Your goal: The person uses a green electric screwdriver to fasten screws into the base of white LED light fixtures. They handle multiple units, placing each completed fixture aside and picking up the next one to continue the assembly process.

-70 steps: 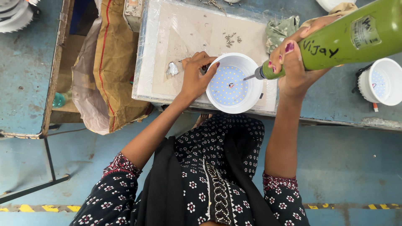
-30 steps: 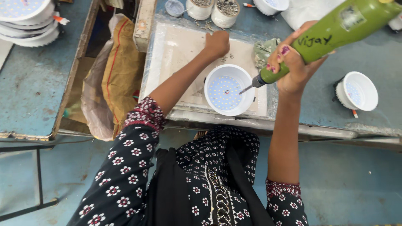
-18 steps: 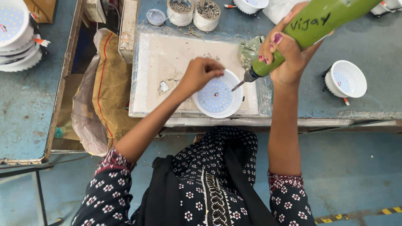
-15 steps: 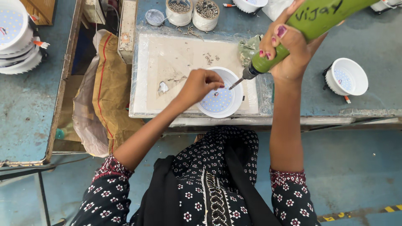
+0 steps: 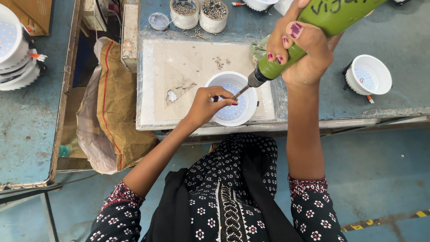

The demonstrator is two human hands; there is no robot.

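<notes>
A round white lamp housing [image 5: 245, 99] with a dotted light board inside lies on a worn white work mat [image 5: 192, 71]. My left hand [image 5: 207, 104] rests on its left rim, fingertips pinched at the tip of the driver bit, likely on a small screw I cannot make out. My right hand [image 5: 301, 50] is wrapped around a green electric screwdriver [image 5: 327, 24], held tilted, its bit pointing down-left into the housing beside my left fingertips.
Two small tubs of screws [image 5: 199, 11] stand at the mat's far edge, with loose screws [image 5: 220, 62] on the mat. Another white lamp housing [image 5: 368, 75] sits at the right. Stacked housings [image 5: 13, 49] lie on the left table. A brown sack [image 5: 112, 103] hangs between the tables.
My left hand went to the far edge of the mat, then came back to the housing and now pinches at the driver tip. The screwdriver stayed over the housing.
</notes>
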